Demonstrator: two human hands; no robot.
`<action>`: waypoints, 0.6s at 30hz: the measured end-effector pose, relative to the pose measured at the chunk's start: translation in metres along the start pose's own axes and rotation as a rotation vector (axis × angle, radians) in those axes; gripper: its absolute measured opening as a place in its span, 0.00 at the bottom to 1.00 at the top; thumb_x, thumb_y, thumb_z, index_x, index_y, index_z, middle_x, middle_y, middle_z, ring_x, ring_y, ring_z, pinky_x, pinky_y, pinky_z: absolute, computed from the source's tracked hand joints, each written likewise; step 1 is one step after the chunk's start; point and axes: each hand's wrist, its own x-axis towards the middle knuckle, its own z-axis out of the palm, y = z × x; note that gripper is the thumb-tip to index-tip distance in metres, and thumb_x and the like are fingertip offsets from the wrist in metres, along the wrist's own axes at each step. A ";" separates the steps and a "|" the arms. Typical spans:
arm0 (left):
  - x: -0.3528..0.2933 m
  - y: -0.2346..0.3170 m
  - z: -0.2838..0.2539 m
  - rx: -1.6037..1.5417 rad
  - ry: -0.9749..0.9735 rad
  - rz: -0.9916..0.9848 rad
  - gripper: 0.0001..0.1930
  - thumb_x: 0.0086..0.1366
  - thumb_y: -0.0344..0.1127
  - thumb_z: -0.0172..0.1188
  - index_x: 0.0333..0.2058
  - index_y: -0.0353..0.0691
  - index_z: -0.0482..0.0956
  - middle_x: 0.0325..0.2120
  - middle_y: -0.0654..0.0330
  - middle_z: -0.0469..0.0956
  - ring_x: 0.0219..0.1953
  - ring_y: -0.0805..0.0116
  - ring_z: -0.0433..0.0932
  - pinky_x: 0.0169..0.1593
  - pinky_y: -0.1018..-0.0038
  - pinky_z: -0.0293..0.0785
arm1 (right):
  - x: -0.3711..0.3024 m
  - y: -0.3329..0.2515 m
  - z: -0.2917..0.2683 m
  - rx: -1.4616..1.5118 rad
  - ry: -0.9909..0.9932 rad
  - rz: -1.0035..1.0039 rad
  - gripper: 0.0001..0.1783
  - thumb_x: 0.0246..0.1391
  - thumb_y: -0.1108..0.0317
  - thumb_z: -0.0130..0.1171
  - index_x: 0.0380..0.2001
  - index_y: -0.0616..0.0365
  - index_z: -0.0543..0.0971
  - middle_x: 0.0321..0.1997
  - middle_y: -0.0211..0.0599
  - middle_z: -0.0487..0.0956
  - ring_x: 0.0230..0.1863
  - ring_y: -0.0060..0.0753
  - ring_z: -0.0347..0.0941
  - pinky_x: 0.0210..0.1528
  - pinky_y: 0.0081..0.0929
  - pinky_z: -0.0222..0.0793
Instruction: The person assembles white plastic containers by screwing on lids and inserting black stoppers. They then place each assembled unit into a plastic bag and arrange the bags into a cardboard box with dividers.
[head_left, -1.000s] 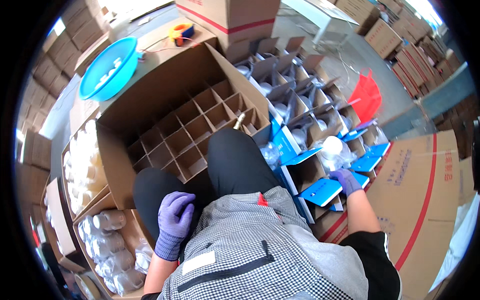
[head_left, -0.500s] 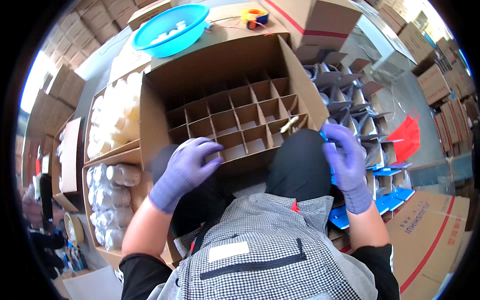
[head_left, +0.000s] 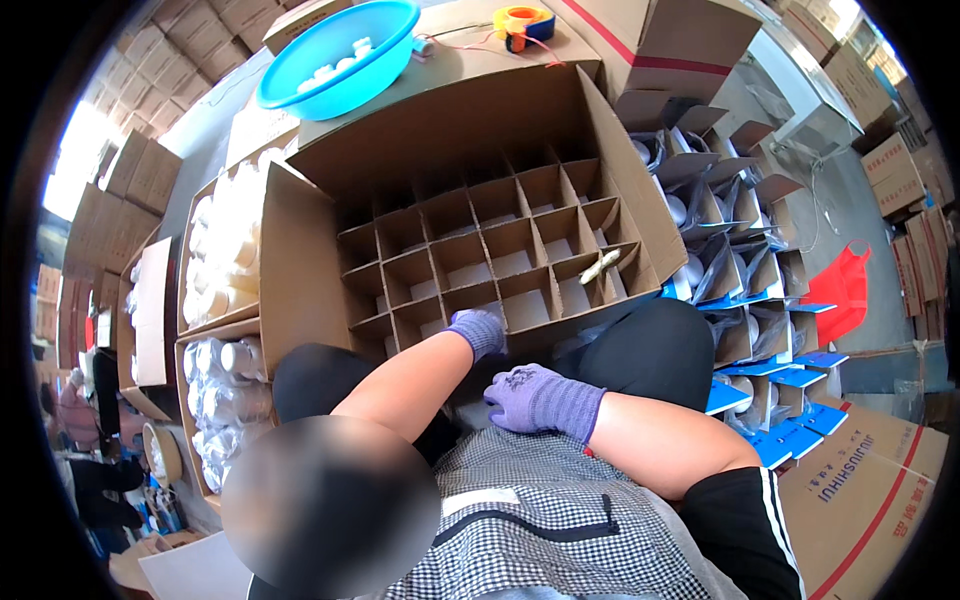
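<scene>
A large open cardboard box (head_left: 655,235) with a cardboard divider grid (head_left: 455,243) stands in front of my knees. My left hand (head_left: 480,333), in a purple knit glove, reaches to the box's near edge, its fingertips hidden. Closer to my lap, my right hand (head_left: 535,398), gloved the same way, has its fingers curled inward. What those fingers hold, if anything, is out of sight. A small pale twisted strip (head_left: 600,267) lies on the grid's right part. The cells I can see into show only their pale bottoms.
To the left are cartons of white bottles (head_left: 235,240) and plastic-wrapped clear containers (head_left: 225,400). Behind the box sit a blue basin (head_left: 345,85) and a tape roll (head_left: 522,25). Divided packs with blue flaps (head_left: 790,435) and a red bag (head_left: 842,290) are at right.
Both hands have come inward: my left moved right to the box's near edge, my right swung left over my lap from beside the blue-flapped packs. A blurred dark shape now covers the lower left.
</scene>
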 end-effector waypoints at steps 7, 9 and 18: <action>0.073 0.091 -0.057 -0.405 0.528 0.188 0.25 0.60 0.54 0.60 0.47 0.41 0.80 0.45 0.48 0.82 0.48 0.50 0.81 0.54 0.57 0.76 | -0.010 -0.028 0.000 -0.077 -0.045 -0.118 0.20 0.53 0.56 0.56 0.42 0.58 0.84 0.49 0.51 0.82 0.51 0.46 0.80 0.55 0.39 0.74; 0.110 0.111 -0.056 -0.391 0.571 0.070 0.22 0.62 0.53 0.59 0.44 0.41 0.80 0.43 0.48 0.82 0.47 0.52 0.82 0.52 0.59 0.76 | 0.013 -0.004 0.068 -0.088 0.451 -0.365 0.19 0.55 0.59 0.54 0.45 0.57 0.84 0.51 0.47 0.82 0.54 0.43 0.78 0.57 0.39 0.72; 0.044 0.059 -0.135 -0.719 0.491 0.280 0.16 0.59 0.52 0.63 0.37 0.47 0.85 0.36 0.53 0.84 0.41 0.51 0.82 0.46 0.56 0.77 | -0.013 -0.001 0.016 -0.097 0.243 -0.239 0.13 0.62 0.61 0.47 0.39 0.50 0.81 0.40 0.43 0.81 0.40 0.46 0.81 0.40 0.43 0.77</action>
